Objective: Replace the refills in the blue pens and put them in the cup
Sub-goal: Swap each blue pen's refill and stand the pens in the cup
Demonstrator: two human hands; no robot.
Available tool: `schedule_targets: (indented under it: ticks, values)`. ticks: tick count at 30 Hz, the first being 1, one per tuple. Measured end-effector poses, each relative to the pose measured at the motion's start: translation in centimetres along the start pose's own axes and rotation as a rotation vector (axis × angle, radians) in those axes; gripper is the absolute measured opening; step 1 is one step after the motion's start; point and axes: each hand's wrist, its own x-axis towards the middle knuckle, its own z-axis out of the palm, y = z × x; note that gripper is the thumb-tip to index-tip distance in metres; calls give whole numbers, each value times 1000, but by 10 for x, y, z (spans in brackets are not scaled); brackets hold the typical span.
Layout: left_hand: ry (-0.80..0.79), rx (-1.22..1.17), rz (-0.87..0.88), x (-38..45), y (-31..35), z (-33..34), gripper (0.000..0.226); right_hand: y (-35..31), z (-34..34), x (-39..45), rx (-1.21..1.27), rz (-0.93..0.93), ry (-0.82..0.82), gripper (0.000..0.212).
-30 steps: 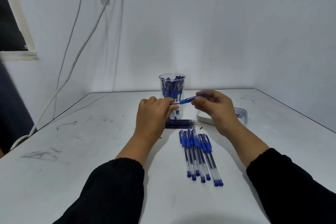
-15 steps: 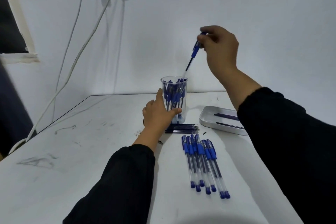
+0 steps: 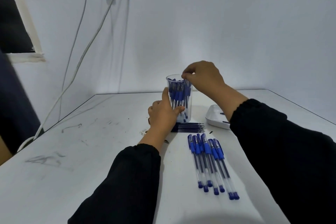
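- Left hand [image 3: 163, 114] gripped the clear plastic cup [image 3: 188, 96] low on its left side, thumb across the front wall and fingers curled round behind; the cup stood upright on the white table [image 3: 91, 151].
- Right hand [image 3: 201, 76] hovered at the cup's right rim, thumb and fingertips pinched together at the top of a pen going into the cup. The pen end itself was too hidden to make out.
- The cup was packed with blue pens standing on end.
- A row of six blue pens [image 3: 209, 162] lay flat on the table, near side of the cup, caps toward the cup, touching side by side.
- A bundle of dark refills [image 3: 189, 127] lay just in front of the cup base, tips pointing right.
- A white tray [image 3: 212, 117] sat right of the cup, partly behind the right sleeve [image 3: 281, 151], with a couple of dark refills in it.
- White cables [image 3: 91, 42] ran down the wall at left.
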Motion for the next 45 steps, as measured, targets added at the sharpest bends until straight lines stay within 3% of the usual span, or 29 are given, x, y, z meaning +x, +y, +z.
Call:
schedule_targets:
  ticks: [5, 13, 20, 29, 33, 36, 45]
  values:
    - [-13, -27, -7, -2, 2, -2, 82, 13, 10, -11, -55, -21, 60, 36]
    - [-31, -15, -2, -10, 5, -12, 79, 33, 15, -48, 138, -27, 118, 30]
    - [-43, 71, -4, -21, 6, -29, 70, 67, 17, -102, 58, 19, -85, 25]
    - [10, -38, 77, -51, 12, -51, 39, 88, 10, -133, 0, 69, -250, 25]
    - [-134, -20, 123, -70, 23, -54, 22, 95, 8, -138, -81, 28, -356, 27]
    - [-290, 78, 91, -82, 26, -54, 24, 95, 9, -140, -83, 3, -378, 29]
    - [-327, 137, 37, -97, 35, -46, 24, 95, 10, -140, -90, 19, -366, 28]
